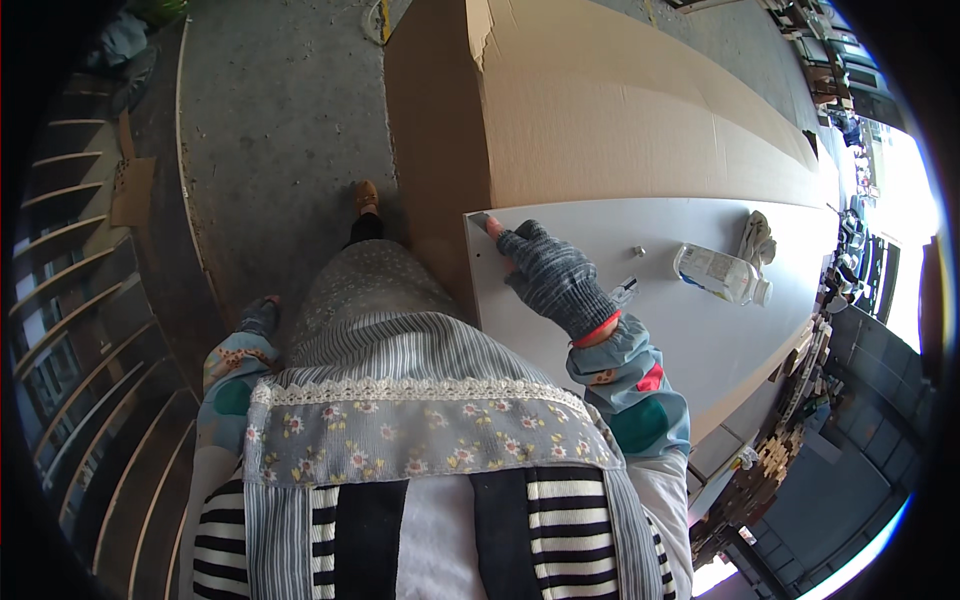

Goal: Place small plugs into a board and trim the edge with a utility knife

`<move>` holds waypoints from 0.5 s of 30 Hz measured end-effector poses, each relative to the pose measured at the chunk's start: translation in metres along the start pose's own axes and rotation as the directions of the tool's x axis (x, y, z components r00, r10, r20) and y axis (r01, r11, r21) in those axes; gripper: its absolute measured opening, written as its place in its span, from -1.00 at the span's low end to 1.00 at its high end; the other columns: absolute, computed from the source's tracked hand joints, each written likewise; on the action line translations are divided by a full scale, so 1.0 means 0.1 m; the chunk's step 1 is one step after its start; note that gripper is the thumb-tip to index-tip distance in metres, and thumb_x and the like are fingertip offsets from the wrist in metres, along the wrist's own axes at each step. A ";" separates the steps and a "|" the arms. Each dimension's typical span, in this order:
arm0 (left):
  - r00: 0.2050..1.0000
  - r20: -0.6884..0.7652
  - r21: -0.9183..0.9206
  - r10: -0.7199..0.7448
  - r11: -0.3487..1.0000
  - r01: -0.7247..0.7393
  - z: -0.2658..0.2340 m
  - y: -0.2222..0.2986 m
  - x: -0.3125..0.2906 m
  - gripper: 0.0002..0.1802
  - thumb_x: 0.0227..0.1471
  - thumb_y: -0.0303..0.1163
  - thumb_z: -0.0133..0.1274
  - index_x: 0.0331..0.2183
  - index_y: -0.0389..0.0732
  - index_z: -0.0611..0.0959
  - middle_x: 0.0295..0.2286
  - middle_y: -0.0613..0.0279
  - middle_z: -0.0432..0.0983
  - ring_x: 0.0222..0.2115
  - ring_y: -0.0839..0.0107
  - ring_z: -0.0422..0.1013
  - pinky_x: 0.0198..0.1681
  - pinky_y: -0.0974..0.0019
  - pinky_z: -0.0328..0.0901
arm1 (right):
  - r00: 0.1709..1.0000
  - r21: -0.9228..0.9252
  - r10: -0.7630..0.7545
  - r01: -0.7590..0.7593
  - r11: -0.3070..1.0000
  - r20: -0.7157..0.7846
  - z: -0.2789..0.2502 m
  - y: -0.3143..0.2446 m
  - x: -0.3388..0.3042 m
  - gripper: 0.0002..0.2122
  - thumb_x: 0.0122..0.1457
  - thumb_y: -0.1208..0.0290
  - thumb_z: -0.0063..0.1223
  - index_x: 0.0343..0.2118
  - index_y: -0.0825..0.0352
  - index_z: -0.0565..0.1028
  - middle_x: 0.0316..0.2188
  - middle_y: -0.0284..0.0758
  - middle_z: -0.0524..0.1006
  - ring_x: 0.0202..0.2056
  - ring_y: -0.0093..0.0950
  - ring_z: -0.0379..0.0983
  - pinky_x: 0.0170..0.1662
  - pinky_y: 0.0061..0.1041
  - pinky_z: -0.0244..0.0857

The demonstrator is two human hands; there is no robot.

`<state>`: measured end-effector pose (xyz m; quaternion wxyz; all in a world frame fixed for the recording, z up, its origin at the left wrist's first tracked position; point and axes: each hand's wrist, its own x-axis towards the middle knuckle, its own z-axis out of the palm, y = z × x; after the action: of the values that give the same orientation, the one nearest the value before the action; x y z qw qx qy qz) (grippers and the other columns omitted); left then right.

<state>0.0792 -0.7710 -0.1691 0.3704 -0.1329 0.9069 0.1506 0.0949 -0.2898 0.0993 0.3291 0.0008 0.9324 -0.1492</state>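
My right hand (552, 270), in a grey knitted glove with bare fingertips, rests over the near left corner of a white panel (560, 350). Its fingers are bent, and one fingertip meets a small dark grey piece (480, 220) at the panel's corner; what that piece is I cannot make out. Down at my left side hangs my left hand (260, 318), in a similar dark glove, its fingers mostly hidden. Right of my right wrist, a small dark-and-silver object (624, 291) lies on the panel, partly covered by the sleeve.
A clear bottle (718, 274) lies on the panel beside crumpled white gloves (757, 240) and a small metal fitting (639, 251). Beyond stands a large cardboard box (640, 110). A slatted rack (80, 300) is at left, above the concrete floor (280, 110). Stacked wood pieces (765, 475) are at right.
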 end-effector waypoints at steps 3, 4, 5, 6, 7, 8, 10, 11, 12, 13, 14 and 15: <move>0.999 -0.007 -0.043 -0.045 0.998 0.045 -0.06 0.09 -0.07 -0.61 -0.04 -0.08 0.03 -0.26 -0.15 0.62 -0.27 -0.02 0.52 -0.18 0.08 0.41 -0.13 0.21 0.25 | 1.000 -0.042 0.015 -0.014 0.999 0.014 -0.01 0.00 -0.02 -0.51 0.08 0.32 0.07 0.11 0.08 0.25 -0.25 -0.23 0.38 -0.25 -0.28 0.43 -0.18 -0.36 0.35; 0.999 -0.008 -0.046 -0.046 0.998 0.046 -0.07 0.09 -0.08 -0.61 -0.04 -0.08 0.03 -0.26 -0.15 0.62 -0.27 -0.02 0.52 -0.18 0.08 0.41 -0.13 0.21 0.25 | 1.000 -0.035 0.004 -0.004 0.999 0.016 0.00 0.01 -0.03 -0.51 0.07 0.32 0.07 0.11 0.07 0.25 -0.25 -0.23 0.38 -0.25 -0.27 0.43 -0.18 -0.36 0.35; 0.999 -0.002 -0.078 -0.036 0.996 0.035 -0.09 0.10 -0.09 -0.61 -0.05 -0.08 0.03 -0.26 -0.15 0.63 -0.28 -0.01 0.52 -0.18 0.09 0.42 -0.13 0.21 0.25 | 1.000 -0.026 -0.004 0.004 1.000 0.017 0.00 0.02 -0.05 -0.51 0.07 0.32 0.08 0.11 0.07 0.25 -0.25 -0.24 0.38 -0.25 -0.27 0.43 -0.18 -0.36 0.35; 1.000 0.003 -0.110 -0.025 0.994 0.025 -0.09 0.11 -0.10 -0.61 -0.05 -0.08 0.03 -0.27 -0.15 0.63 -0.28 -0.01 0.53 -0.19 0.09 0.42 -0.13 0.21 0.25 | 1.000 -0.025 -0.003 0.003 1.000 0.018 0.00 0.01 -0.05 -0.51 0.07 0.32 0.08 0.11 0.07 0.25 -0.25 -0.24 0.38 -0.25 -0.27 0.43 -0.18 -0.36 0.35; 1.000 0.004 -0.110 -0.024 0.994 0.024 -0.10 0.11 -0.10 -0.61 -0.05 -0.08 0.03 -0.27 -0.15 0.63 -0.28 -0.01 0.53 -0.19 0.09 0.42 -0.13 0.21 0.25 | 1.000 -0.027 0.006 -0.006 1.000 0.016 0.00 0.00 -0.05 -0.51 0.07 0.32 0.08 0.10 0.07 0.26 -0.25 -0.24 0.38 -0.25 -0.27 0.43 -0.18 -0.36 0.35; 1.000 0.002 -0.100 -0.021 0.995 0.021 -0.10 0.10 -0.10 -0.61 -0.05 -0.08 0.03 -0.27 -0.15 0.63 -0.28 -0.01 0.53 -0.19 0.09 0.42 -0.13 0.21 0.25 | 1.000 -0.031 0.014 -0.013 0.999 0.014 -0.01 -0.01 -0.05 -0.51 0.07 0.32 0.08 0.10 0.07 0.26 -0.25 -0.24 0.38 -0.25 -0.27 0.43 -0.18 -0.36 0.35; 1.000 -0.001 -0.091 -0.019 0.996 0.019 -0.08 0.08 -0.11 -0.61 -0.05 -0.07 0.03 -0.27 -0.15 0.63 -0.28 0.00 0.53 -0.19 0.08 0.42 -0.13 0.20 0.25 | 1.000 -0.002 0.002 -0.002 1.000 0.003 0.01 0.02 -0.05 -0.50 0.06 0.34 0.09 0.10 0.07 0.26 -0.25 -0.24 0.38 -0.25 -0.28 0.43 -0.19 -0.37 0.35; 1.000 -0.018 -0.095 -0.013 0.995 0.011 -0.06 0.07 -0.11 -0.62 -0.05 -0.08 0.04 -0.27 -0.15 0.63 -0.29 0.00 0.53 -0.20 0.09 0.43 -0.14 0.21 0.26 | 1.000 0.027 -0.009 0.010 1.000 -0.008 0.01 0.03 -0.06 -0.49 0.05 0.35 0.10 0.10 0.07 0.26 -0.25 -0.25 0.38 -0.26 -0.28 0.43 -0.19 -0.37 0.35; 0.999 -0.035 -0.099 -0.007 0.995 0.004 -0.04 0.06 -0.10 -0.63 -0.05 -0.09 0.04 -0.27 -0.15 0.63 -0.30 0.00 0.54 -0.22 0.09 0.43 -0.15 0.21 0.26 | 1.000 0.024 -0.010 0.011 1.000 -0.009 0.04 0.07 -0.06 -0.49 0.05 0.35 0.10 0.10 0.07 0.26 -0.25 -0.25 0.38 -0.26 -0.28 0.43 -0.19 -0.37 0.35; 0.999 -0.036 -0.102 -0.008 0.995 0.004 -0.02 0.04 -0.08 -0.63 -0.05 -0.09 0.04 -0.27 -0.15 0.63 -0.30 0.00 0.54 -0.22 0.09 0.43 -0.15 0.21 0.26 | 0.998 0.066 -0.047 0.049 0.997 -0.037 0.09 0.13 -0.06 -0.47 0.03 0.37 0.11 0.11 0.07 0.25 -0.25 -0.26 0.38 -0.26 -0.29 0.43 -0.19 -0.38 0.35; 0.999 -0.041 -0.085 -0.016 0.996 0.012 0.01 0.03 -0.05 -0.64 -0.05 -0.11 0.05 -0.28 -0.15 0.63 -0.32 0.01 0.54 -0.23 0.11 0.44 -0.16 0.22 0.26 | 0.995 0.109 -0.079 0.086 0.990 -0.066 0.10 0.15 -0.06 -0.45 0.02 0.39 0.11 0.12 0.06 0.24 -0.26 -0.27 0.38 -0.27 -0.30 0.43 -0.19 -0.39 0.35; 0.999 -0.045 -0.068 -0.024 0.997 0.021 0.02 0.04 -0.04 -0.65 -0.05 -0.12 0.05 -0.28 -0.15 0.64 -0.33 0.02 0.55 -0.24 0.12 0.45 -0.16 0.23 0.27 | 0.995 0.107 -0.078 0.085 0.991 -0.066 0.10 0.15 -0.07 -0.45 0.02 0.39 0.11 0.12 0.06 0.24 -0.26 -0.27 0.38 -0.27 -0.30 0.43 -0.19 -0.39 0.35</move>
<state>0.0818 -0.7665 -0.1670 0.3465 -0.1591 0.9079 0.1740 0.1080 -0.2778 0.0918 0.2933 -0.0146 0.9318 -0.2134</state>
